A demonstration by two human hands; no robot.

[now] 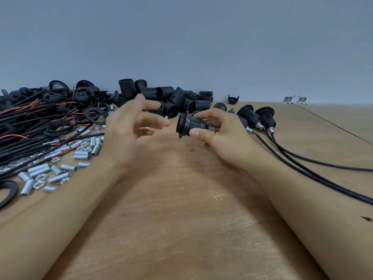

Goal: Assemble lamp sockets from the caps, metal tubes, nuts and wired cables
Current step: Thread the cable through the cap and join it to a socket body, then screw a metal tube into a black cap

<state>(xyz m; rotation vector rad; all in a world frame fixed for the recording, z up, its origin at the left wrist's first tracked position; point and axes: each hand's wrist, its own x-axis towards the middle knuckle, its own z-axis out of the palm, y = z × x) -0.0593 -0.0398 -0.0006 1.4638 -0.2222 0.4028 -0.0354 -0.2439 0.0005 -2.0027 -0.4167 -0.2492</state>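
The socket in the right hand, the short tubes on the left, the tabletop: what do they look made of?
The socket held by the right hand looks like moulded black plastic: matt, ribbed body, flared rim. The short tubes look like bright plated metal, probably steel or aluminium: silvery, with reflective highlights. The tabletop looks like unpainted wood or plywood: brown, with grain and scuffs.

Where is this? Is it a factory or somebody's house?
Probably a small workshop bench, not a home table. The wooden table holds heaps of identical parts: black cables, metal tubes and black socket shells. Finished sockets line up beside the right hand.
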